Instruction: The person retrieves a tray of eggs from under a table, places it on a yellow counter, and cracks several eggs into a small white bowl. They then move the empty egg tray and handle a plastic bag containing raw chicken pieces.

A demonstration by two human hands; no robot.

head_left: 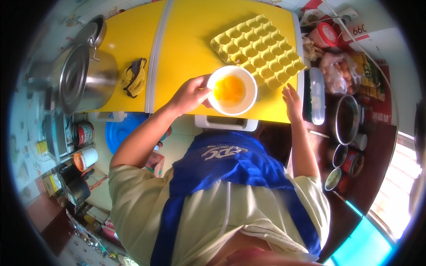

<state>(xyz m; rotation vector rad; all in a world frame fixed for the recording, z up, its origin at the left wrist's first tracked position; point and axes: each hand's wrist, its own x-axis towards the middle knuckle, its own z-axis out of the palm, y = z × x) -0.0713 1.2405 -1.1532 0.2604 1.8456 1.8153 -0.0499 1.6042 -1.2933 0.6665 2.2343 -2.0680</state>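
Note:
My left hand [191, 95] grips a round white bowl [253, 91] by its left rim, over the front part of the yellow table [191, 40]. Deep yellow-orange egg [228, 89], which looks cracked out of its shell, lies in the bottom of the bowl. Behind the bowl and to its right is a yellow egg tray [262, 48] with rows of hollow cups; the bowl's rim covers its near left corner. My right hand [292, 101] is held by the table's right front corner, just short of the tray, fingers apart and holding nothing.
Left on the table are a large lidded steel pot [97, 80] and a crumpled yellow-and-black cloth or bag [134, 77]. To the right, a dark red surface carries a long clear container [317, 97], a plastic bag of eggs [339, 73] and a metal basin [347, 119].

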